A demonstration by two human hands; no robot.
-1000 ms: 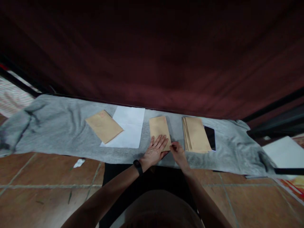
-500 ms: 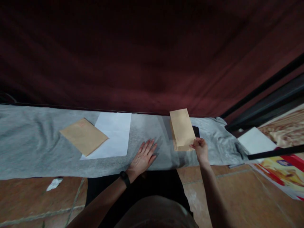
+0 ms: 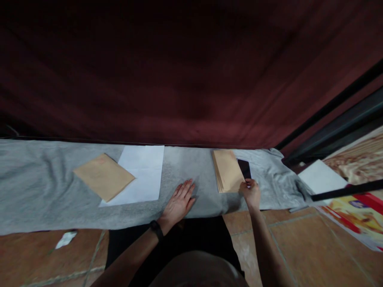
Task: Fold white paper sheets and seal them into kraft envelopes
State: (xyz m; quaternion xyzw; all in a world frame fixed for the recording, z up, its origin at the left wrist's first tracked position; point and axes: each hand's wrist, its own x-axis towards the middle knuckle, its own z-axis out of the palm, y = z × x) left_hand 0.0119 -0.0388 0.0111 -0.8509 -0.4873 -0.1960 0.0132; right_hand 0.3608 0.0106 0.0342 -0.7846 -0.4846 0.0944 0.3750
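Observation:
My left hand point(image 3: 178, 203) lies flat on the grey cloth, fingers stretched out, holding nothing. A black band is around its wrist. At the right, my right hand point(image 3: 251, 194) has its fingers curled at the lower right corner of a stack of brown paper envelopes point(image 3: 229, 171), pinching the top envelope's edge. That envelope lies level on the stack, whose layers fan slightly at the left side. Beside the stack is a dark flat phone-like object point(image 3: 244, 168), partly behind my fingers. Further left, another brown envelope point(image 3: 104, 177) rests partly over white paper sheets point(image 3: 146, 183).
The grey cloth point(image 3: 197, 163) covers a narrow surface in front of a dark red curtain point(image 3: 185, 91). Dark bars point(image 3: 347, 190) stand at the right, near a white panel point(image 3: 323, 177) and a red-yellow box point(image 3: 359, 219). A white scrap point(image 3: 66, 239) lies on the tiled floor.
The top envelope, raised and shifted before, has come down onto the stack. My right hand moved slightly left with it, exposing more of the dark object. My left hand stays flat on the cloth.

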